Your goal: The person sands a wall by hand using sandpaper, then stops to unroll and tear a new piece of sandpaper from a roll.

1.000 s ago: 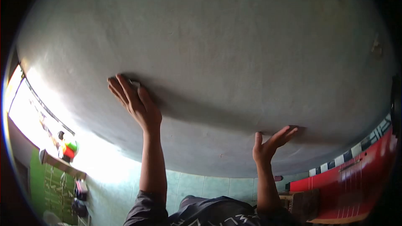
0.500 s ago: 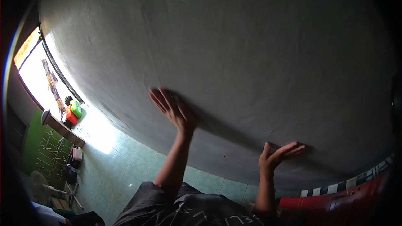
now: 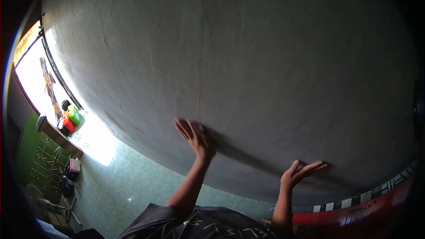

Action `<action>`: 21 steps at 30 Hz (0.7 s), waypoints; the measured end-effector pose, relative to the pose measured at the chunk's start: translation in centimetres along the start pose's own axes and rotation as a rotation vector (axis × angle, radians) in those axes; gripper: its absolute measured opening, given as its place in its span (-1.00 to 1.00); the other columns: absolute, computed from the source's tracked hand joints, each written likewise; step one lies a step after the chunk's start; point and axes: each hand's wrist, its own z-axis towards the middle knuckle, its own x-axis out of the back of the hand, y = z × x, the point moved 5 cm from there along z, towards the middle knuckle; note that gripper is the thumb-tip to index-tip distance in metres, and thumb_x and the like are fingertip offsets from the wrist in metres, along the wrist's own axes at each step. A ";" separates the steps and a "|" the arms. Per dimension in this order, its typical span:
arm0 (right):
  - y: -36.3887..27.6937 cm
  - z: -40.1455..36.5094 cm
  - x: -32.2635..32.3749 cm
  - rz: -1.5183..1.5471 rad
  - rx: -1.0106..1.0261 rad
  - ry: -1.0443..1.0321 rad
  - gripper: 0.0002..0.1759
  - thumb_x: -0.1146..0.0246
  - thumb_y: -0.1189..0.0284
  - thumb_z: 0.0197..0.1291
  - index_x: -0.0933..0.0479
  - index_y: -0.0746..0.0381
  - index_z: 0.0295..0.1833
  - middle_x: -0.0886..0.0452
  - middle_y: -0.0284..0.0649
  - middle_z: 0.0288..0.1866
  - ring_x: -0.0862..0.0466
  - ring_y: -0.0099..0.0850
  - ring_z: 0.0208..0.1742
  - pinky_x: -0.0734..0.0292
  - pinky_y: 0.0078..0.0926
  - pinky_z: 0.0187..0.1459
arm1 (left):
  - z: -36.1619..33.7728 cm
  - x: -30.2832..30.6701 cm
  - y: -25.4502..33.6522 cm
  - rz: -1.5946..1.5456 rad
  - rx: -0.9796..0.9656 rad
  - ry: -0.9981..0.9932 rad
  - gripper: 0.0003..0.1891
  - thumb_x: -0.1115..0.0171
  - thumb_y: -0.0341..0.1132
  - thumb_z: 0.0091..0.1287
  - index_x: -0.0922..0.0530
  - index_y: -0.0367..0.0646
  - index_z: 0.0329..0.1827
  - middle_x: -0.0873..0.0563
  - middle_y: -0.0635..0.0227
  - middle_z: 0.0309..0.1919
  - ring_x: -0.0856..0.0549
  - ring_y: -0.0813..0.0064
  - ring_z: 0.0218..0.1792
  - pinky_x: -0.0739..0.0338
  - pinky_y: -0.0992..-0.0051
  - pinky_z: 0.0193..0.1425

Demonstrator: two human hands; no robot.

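A large grey wall (image 3: pixel 248 71) fills most of the head view, with faint vertical creases or seams on its surface. My left hand (image 3: pixel 198 140) lies against it at the lower middle, fingers stretched up and to the left. Further right and a little lower, my right hand (image 3: pixel 301 172) is at the wall too, its thumb apart from the outstretched fingers. Both hands hold nothing. A long dark shadow runs across the wall between them. Whether each palm presses fully on the surface cannot be made out.
Pale green floor tiles (image 3: pixel 133 181) lie below the wall. At left, a bright window (image 3: pixel 37 77) stands over a ledge with an orange container (image 3: pixel 68 122) and a green container (image 3: pixel 74 114). A red glossy piece of furniture (image 3: pixel 354 217) stands at lower right.
My left hand has slid down the wall and slightly right. My right hand has moved a little lower and right, its fingers now closer together. The view has shifted slightly.
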 end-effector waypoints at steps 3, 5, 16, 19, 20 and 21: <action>-2.3 -0.1 -0.1 0.040 -0.143 0.003 -0.05 0.01 0.04 0.57 0.39 0.22 0.73 0.49 0.13 0.76 0.38 0.06 0.77 0.36 0.10 0.66 | 13.8 2.2 -0.4 -0.006 0.033 0.055 -0.36 0.15 -0.19 0.60 -0.05 -0.07 0.73 0.05 0.01 0.72 0.12 -0.09 0.71 0.29 -0.09 0.70; -3.1 -0.4 -0.6 0.088 -0.228 0.010 -0.05 0.02 0.00 0.57 0.38 0.19 0.73 0.47 0.10 0.77 0.40 0.02 0.77 0.36 0.05 0.68 | 20.2 3.5 0.7 -0.012 -0.002 0.053 -0.37 0.11 -0.17 0.59 -0.12 -0.06 0.71 0.02 0.01 0.72 0.10 -0.08 0.71 0.29 -0.07 0.70; -10.6 -5.5 -3.4 0.131 -0.334 -0.044 -0.03 -0.12 0.09 0.52 0.30 0.20 0.74 0.33 0.05 0.78 0.31 0.00 0.78 0.31 0.03 0.68 | 24.2 5.2 -1.3 -0.028 -0.226 -0.086 -0.45 0.01 -0.02 0.57 -0.43 0.09 0.57 -0.08 -0.04 0.69 0.10 -0.15 0.70 0.38 -0.10 0.68; -12.6 -5.8 -3.9 0.169 -0.357 -0.038 -0.08 -0.11 0.15 0.53 0.27 0.16 0.74 0.29 0.03 0.79 0.23 -0.01 0.77 0.20 0.05 0.67 | 31.3 6.3 -0.4 -0.050 -0.356 -0.054 -0.48 -0.03 -0.02 0.56 -0.45 0.22 0.56 -0.15 0.06 0.68 0.03 -0.08 0.70 0.35 -0.09 0.69; -13.4 -6.4 -3.9 0.187 -0.372 -0.036 -0.10 -0.10 0.17 0.53 0.25 0.14 0.74 0.28 0.02 0.79 0.19 -0.01 0.77 0.16 0.06 0.67 | 33.2 6.6 -0.4 -0.044 -0.403 -0.029 -0.49 -0.05 -0.02 0.56 -0.45 0.27 0.56 -0.17 0.11 0.68 0.01 -0.04 0.70 0.33 -0.08 0.69; -14.1 -7.0 -4.1 0.238 -0.406 -0.041 -0.10 -0.10 0.20 0.53 0.25 0.12 0.74 0.27 0.01 0.79 0.17 -0.03 0.77 0.12 0.06 0.66 | 34.9 6.8 -0.3 -0.043 -0.453 -0.005 -0.49 -0.06 -0.02 0.56 -0.45 0.32 0.56 -0.20 0.16 0.68 -0.02 -0.01 0.70 0.32 -0.08 0.69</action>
